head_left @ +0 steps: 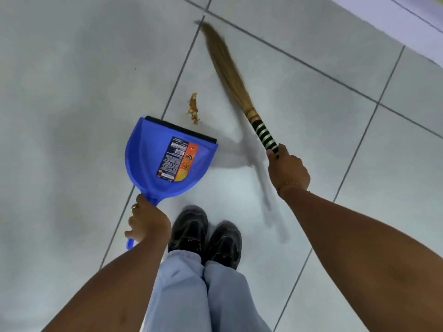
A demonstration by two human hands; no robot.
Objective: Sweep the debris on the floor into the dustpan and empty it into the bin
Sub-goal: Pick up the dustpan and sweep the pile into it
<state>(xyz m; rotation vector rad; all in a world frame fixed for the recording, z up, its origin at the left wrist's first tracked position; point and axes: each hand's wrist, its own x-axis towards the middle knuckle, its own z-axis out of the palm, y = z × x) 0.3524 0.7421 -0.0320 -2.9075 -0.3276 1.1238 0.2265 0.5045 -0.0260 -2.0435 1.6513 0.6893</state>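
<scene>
A blue dustpan (153,161) with a black lip and a printed label rests on the tiled floor, mouth facing away from me. My left hand (147,222) grips its handle. A small line of orange-brown debris (193,109) lies just beyond the lip's right end. My right hand (286,170) holds the striped handle of a straw broom (227,70), whose blurred bristles stretch away to the upper left, to the right of the debris.
Pale grey floor tiles (72,80) with dark grout lines fill the view. My two black shoes (203,236) stand just behind the dustpan. A lighter wall base (407,22) runs across the top right corner. No bin is in view.
</scene>
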